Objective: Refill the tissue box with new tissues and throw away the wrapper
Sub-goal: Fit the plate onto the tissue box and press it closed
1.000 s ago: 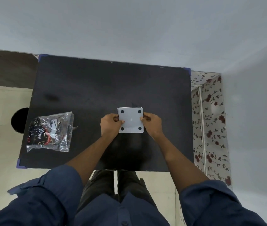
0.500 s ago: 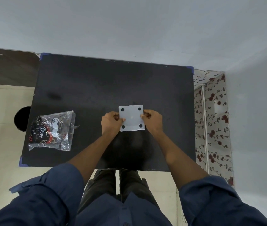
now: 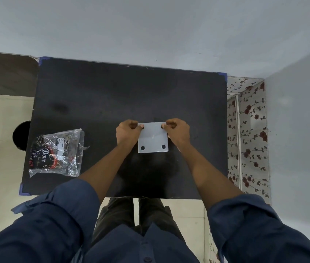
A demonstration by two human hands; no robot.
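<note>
The white square tissue box point(image 3: 153, 139) lies bottom side up on the black table point(image 3: 97, 103), showing black round feet at its corners. My left hand point(image 3: 128, 132) grips its far left corner and my right hand point(image 3: 177, 130) grips its far right corner, fingers curled over the far edge. The two far feet are partly covered by my fingers. A clear plastic wrapper point(image 3: 56, 153) with a dark red and black "Dove" print lies flat near the table's left front corner, apart from both hands.
A black round bin point(image 3: 20, 135) stands on the floor just left of the table. A grey wall runs behind the table and along the right. A floral-patterned surface point(image 3: 249, 130) fills the gap to the table's right. My legs stand at the front edge.
Both hands have slid from the box's sides up to its far corners, and now cover the two far feet. The wrapper has not moved.
</note>
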